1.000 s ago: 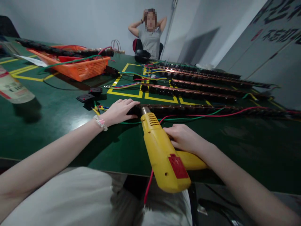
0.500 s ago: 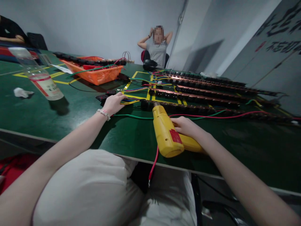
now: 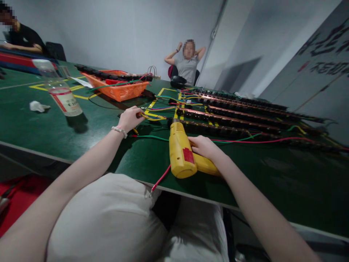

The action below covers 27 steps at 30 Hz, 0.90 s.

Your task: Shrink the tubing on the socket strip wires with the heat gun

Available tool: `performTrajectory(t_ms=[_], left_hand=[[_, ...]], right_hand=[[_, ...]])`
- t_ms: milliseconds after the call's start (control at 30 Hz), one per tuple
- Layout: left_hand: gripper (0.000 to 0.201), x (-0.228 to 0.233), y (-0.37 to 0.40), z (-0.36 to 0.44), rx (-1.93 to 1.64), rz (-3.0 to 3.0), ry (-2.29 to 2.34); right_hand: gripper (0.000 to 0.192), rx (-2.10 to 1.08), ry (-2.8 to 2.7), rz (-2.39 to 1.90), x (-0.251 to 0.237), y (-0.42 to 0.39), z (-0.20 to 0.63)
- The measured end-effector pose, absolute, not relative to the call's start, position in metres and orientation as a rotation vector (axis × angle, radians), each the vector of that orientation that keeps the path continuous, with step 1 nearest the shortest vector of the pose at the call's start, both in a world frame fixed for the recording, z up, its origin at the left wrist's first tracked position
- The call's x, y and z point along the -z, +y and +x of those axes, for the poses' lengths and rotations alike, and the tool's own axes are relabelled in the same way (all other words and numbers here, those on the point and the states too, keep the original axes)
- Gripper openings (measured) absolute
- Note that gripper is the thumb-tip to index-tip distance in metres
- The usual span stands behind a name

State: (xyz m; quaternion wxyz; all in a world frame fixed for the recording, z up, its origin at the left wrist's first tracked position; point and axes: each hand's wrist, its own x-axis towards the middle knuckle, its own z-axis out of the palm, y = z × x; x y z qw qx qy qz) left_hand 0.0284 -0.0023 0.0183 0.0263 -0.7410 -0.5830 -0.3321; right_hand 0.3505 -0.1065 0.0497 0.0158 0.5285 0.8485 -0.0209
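Right hand (image 3: 203,147): forearm stretched in from the near right, fingers curled round the grip of the heat gun (image 3: 181,153), wrist low over the table.
Heat gun: lying on the table (image 3: 40,131) just left of the right hand, nozzle pointing far toward the near strip; yellow moulded plastic, ribbed vents by the nozzle, red label on the flank, red cord dropping off the near table edge.
Left hand (image 3: 131,118): arm reaching far from the near left, beaded bracelet at the wrist, fingers closed and pinching a bundle of wires (image 3: 152,115).
Wires: thin, insulated in yellow, blue and red, running right from the left hand's fingertips toward the strips; left of the heat gun's nozzle and a little farther.
Strips (image 3: 234,116): long dark rows with copper-toned bars, lying side by side from the middle to the far right; nearest one just beyond the nozzle, green and red leads trailing along it.
Table: flat, dark green, glossy, marked with yellow lines.
Bottle (image 3: 61,95): clear plastic, red and white label, standing on the left.
Basket (image 3: 120,89): orange mesh plastic, farther left, holding more dark strips.
People: one seated at the far end, arms raised behind the head; another at the far left edge.
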Motion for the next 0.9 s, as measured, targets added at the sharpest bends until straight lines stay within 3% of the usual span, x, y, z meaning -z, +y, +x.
performTrajectory(t_ms=[400, 633, 900], left_hand=[[0.031, 0.0, 0.016, 0.02, 1.187, -2.481, -1.768], [0.032, 0.006, 0.023, 0.014, 1.305, -2.73, -1.811], [0.026, 0.007, 0.028, 0.01, 1.351, -2.514, -1.898]], right_hand=[[0.036, 0.308, 2.743, 1.736, -0.038, -0.072, 0.342], [0.033, 0.251, 2.716, 1.813, -0.039, -0.063, 0.335], [0.03, 0.468, 2.869, 1.655, -0.036, -0.06, 0.322]])
